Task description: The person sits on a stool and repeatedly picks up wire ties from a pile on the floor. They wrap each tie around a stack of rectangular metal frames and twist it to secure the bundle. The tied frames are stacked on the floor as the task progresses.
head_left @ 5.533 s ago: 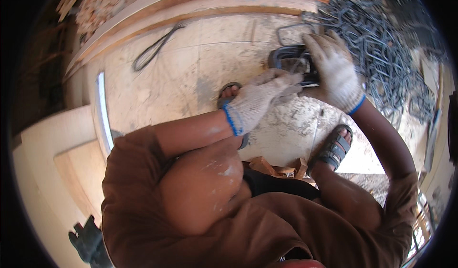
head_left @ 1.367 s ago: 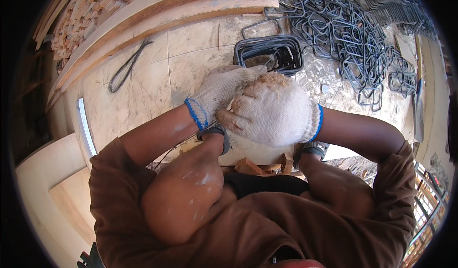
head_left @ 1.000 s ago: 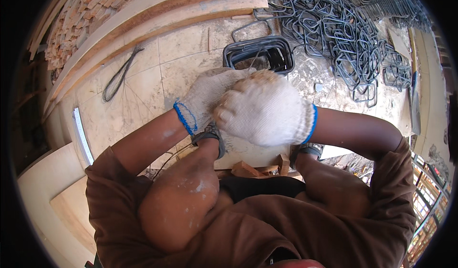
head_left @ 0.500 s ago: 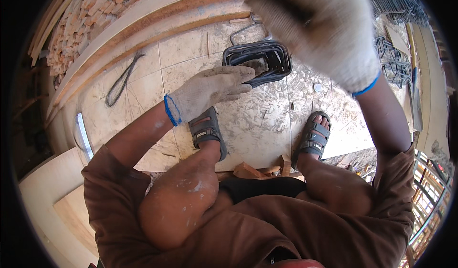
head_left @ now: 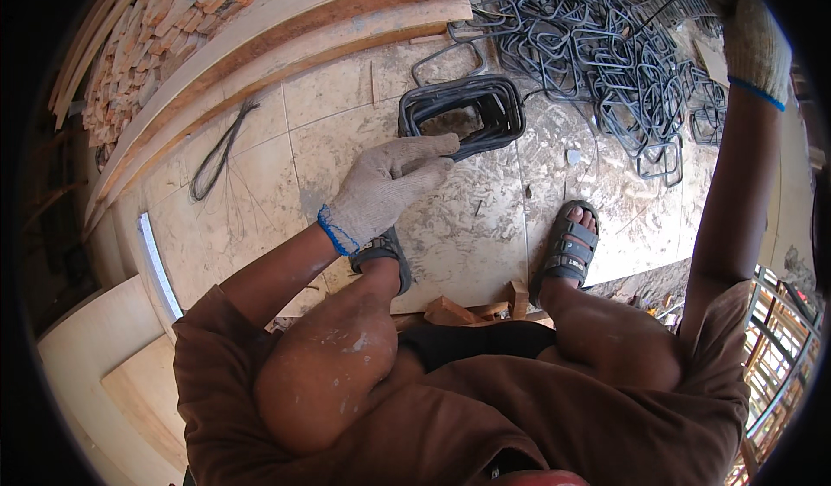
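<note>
Up and away goes the right grip (head_left: pixel 755 38): a second ago it was close against the left grip (head_left: pixel 376 185), and now it is near the top right edge, with the arm stretched out. Its fingers are in the dark there, so I cannot tell if they are apart or together, or if they hold something. The left grip is spread, palm down, with a gap between its fingers (head_left: pixel 433 146). Their tips reach the near left edge of the black rings (head_left: pixel 512 115). Both hands have pale gloves (head_left: pixel 368 213) with blue edges.

The black rings sit in one bunch on the floor (head_left: pixel 450 265), in front of the person and between the two grips. They make a hollow box shape with round corners. Behind them, to the right, is a big messy heap (head_left: pixel 597 75) of more rings. To the left lies a thin loop of wire (head_left: pixel 234 128). Long planks (head_left: pixel 363 45) lie past the rings, and past those is a pile of orange-brown bits (head_left: pixel 173 70).

Nearer the body, one sandal (head_left: pixel 567 248) stands flat on the floor. Small wood blocks (head_left: pixel 450 310) lie between the person's legs.
</note>
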{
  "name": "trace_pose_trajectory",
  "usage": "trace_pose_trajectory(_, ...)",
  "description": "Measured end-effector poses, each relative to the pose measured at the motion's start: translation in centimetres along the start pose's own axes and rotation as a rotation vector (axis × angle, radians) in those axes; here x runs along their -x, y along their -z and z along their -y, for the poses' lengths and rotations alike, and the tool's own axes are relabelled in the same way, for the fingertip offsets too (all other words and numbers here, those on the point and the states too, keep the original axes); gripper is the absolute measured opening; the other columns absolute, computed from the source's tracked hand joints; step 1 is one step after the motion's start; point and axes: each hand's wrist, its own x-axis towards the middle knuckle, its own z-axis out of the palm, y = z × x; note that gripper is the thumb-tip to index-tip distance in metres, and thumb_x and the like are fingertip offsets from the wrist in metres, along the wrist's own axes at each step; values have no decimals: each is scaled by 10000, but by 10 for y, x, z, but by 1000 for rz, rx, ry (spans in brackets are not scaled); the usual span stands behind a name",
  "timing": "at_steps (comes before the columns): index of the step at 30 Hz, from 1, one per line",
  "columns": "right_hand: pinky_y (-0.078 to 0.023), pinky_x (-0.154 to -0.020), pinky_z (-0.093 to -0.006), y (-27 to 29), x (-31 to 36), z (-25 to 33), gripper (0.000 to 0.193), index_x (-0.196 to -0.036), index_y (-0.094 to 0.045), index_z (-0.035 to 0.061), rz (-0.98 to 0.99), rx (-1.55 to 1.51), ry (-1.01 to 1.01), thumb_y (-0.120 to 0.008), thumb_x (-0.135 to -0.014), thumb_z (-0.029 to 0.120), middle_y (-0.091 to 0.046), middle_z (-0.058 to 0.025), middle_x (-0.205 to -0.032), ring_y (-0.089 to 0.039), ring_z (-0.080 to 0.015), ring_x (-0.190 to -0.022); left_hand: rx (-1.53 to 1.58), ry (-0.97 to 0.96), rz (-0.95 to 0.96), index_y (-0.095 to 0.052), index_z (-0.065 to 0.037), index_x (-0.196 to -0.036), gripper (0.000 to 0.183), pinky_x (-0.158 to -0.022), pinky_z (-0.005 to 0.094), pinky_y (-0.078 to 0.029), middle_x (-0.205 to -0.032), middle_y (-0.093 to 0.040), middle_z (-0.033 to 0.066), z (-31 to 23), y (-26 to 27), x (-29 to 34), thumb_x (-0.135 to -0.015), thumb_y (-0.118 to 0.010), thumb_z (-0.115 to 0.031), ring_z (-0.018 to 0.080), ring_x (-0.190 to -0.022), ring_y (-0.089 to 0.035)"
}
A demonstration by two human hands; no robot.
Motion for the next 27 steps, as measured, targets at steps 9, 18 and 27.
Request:
trace_pose_trajectory(9,-455,-499,-251,-27,67,-10,230,-912,-663,63,197,-51,169,-746,-1068,211,-624,-1,-682,-565,-100,-525,-11,-64,-61,-636,14,-1520,467,-1183,336,-494,-1527,-676,137,13,-13,1,-1056,-664,-21,195,-1358,-657)
trace_pose_trajectory(18,-497,-472,-253,-38,103,22,232,-935,-704,10,555,-94,115,-779,-1054,195,-673,-53,-670,-636,-106,-525,61,-46,-80,-644,28,-1498,495,-1205,349,-485,-1548,-658,152,25,-28,13,-1010,-713,-3,209,-1400,-638)
trace_pose_trajectory(27,-573,-486,-266,-49,111,40,168,-951,-728,-6,616,-132,-44,-799,-1026,126,-703,-76,-719,-670,-113,-542,119,-71,-128,-640,12,-1498,518,-1172,347,-526,-1600,-610,155,28,-28,7,-989,-721,64,237,-1418,-633)
